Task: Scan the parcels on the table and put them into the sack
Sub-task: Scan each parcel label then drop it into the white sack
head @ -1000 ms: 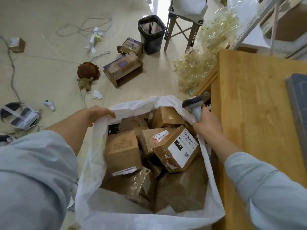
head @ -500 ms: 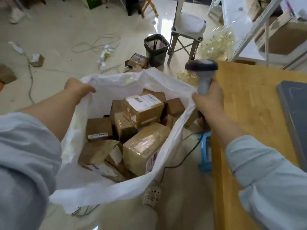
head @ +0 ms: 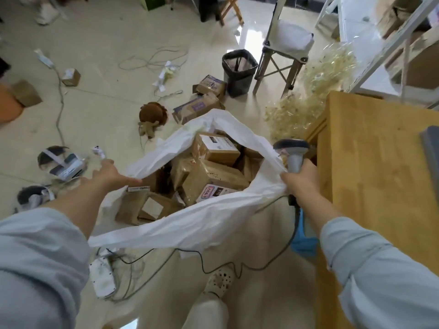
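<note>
The white sack (head: 190, 224) hangs open between both hands, just left of the wooden desk (head: 380, 167), its mouth stretched wide above the floor. The left hand (head: 114, 173) holds the sack's left rim, fingers closed over the plastic edge, though the fingertips are tucked out of sight. The right hand (head: 299, 182) is curled round the handle of a grey scanner (head: 291, 150) and pinches the sack's right rim against it; the scanner's head points up and away, close to the desk's near corner. A dark cable (head: 213, 269) trails from the scanner's handle down across the floor.

Inside the sack lie the parcels (head: 209, 179), brown cardboard boxes heaped at all angles, between the two hands and below them. The topmost one (head: 215, 149) shows a white label and sits toward the far rim.

On the floor beyond the sack lie two opened cartons (head: 197, 108), a brown plush toy (head: 152, 115) and a black bin (head: 238, 70) beside a stool (head: 285, 55). A headset (head: 64, 163) lies just beyond the left hand.
</note>
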`<state>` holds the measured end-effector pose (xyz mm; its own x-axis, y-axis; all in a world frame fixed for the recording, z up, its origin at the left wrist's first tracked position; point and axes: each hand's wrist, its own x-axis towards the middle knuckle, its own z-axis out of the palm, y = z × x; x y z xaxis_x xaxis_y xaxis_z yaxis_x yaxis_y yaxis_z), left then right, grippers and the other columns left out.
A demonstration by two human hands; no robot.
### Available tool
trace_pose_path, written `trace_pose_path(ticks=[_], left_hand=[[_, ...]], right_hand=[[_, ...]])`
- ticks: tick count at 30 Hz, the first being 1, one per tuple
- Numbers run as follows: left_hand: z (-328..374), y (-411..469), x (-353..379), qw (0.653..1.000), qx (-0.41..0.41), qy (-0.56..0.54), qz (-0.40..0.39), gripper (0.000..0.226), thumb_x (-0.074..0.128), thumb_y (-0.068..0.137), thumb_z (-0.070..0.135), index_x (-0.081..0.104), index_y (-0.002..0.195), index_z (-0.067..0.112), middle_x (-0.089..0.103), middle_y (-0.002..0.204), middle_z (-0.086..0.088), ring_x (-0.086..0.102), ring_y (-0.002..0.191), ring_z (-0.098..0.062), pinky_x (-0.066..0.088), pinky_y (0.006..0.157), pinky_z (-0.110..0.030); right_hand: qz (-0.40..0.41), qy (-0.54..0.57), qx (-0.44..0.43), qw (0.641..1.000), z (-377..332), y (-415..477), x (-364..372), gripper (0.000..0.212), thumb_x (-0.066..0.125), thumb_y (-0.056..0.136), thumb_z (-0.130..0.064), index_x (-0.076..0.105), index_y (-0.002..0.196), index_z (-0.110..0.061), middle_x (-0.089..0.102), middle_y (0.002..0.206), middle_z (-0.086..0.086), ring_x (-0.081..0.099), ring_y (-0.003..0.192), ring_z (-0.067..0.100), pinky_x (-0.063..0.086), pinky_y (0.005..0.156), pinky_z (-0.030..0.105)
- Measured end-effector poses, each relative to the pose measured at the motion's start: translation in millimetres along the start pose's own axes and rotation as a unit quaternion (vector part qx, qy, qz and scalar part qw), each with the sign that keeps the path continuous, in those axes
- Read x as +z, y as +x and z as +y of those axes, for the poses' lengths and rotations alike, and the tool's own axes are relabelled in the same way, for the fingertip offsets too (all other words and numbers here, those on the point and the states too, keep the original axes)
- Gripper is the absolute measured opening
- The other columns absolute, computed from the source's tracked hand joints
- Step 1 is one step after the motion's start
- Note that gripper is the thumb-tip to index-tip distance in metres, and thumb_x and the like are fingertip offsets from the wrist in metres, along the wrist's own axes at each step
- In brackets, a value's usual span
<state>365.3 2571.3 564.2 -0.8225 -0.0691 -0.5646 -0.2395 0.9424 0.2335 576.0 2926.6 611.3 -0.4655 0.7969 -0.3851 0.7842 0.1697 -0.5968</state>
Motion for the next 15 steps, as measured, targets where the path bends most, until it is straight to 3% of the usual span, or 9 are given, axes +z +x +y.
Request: trace_pose_path(ticks=[1,3,5,10,13,15], left_hand=[[0.0,0.6,1.9,1.000,0.007,-0.021,-0.008,0.088,0.079,0.078,0.033,0.033,0.146,0.001,0.036,0.148,-0.021,0.038,0.133,-0.038,0.034,0.109,-0.046],[2.9,3.5,7.2,0.999,0.038,0.006,0.011,0.055,0.065,0.090,0.027,0.050,0.134,-0.003,0.052,0.133,-0.025,0.049,0.121,-0.040,0.040,0.100,-0.041],[9.7,3.9,12.6,0.996,0.068,0.005,0.054,0.038,0.050,0.098,0.021,0.057,0.119,-0.010,0.057,0.121,-0.031,0.052,0.112,-0.043,0.041,0.092,-0.040],[45.8,-8.1,9.9,0.987,0.101,-0.052,0.113,0.040,0.044,0.102,0.023,0.059,0.106,-0.014,0.059,0.106,-0.034,0.055,0.101,-0.046,0.039,0.078,-0.041],[70.4,-17.4,-3.7,0.977,0.124,-0.105,0.135,0.042,0.044,0.102,0.026,0.062,0.098,-0.013,0.060,0.099,-0.032,0.057,0.098,-0.044,0.041,0.078,-0.040],[90.3,-25.2,-13.9,0.972,0.110,-0.152,0.140,0.040,0.045,0.101,0.025,0.062,0.104,-0.011,0.062,0.104,-0.028,0.058,0.101,-0.041,0.043,0.079,-0.038]], right_hand=[[0.012,-0.002,-0.002,1.000,0.8,1.8,-1.5,0.046,0.068,0.082,-0.011,0.049,0.123,-0.006,0.057,0.117,0.016,0.057,0.109,0.035,0.050,0.091,0.046],[0.037,0.008,0.001,0.999,3.1,4.2,-1.4,0.046,0.071,0.079,-0.012,0.051,0.119,-0.004,0.059,0.114,0.018,0.058,0.105,0.035,0.051,0.089,0.047],[0.045,0.031,0.013,0.998,6.9,-1.9,2.6,0.045,0.073,0.079,-0.015,0.051,0.118,-0.005,0.060,0.113,0.015,0.059,0.104,0.032,0.050,0.091,0.048],[0.009,0.127,0.069,0.989,15.5,-23.8,10.3,0.045,0.070,0.084,-0.011,0.048,0.123,-0.009,0.053,0.106,0.008,0.057,0.101,0.028,0.051,0.091,0.047],[0.019,0.193,0.070,0.979,-6.6,-11.3,-11.3,0.043,0.072,0.079,-0.007,0.049,0.115,-0.006,0.054,0.101,0.013,0.060,0.098,0.033,0.054,0.078,0.043],[0.031,0.197,0.045,0.979,-24.2,-3.5,-37.8,0.040,0.070,0.079,-0.003,0.050,0.113,-0.005,0.053,0.099,0.013,0.059,0.092,0.030,0.049,0.067,0.035]])
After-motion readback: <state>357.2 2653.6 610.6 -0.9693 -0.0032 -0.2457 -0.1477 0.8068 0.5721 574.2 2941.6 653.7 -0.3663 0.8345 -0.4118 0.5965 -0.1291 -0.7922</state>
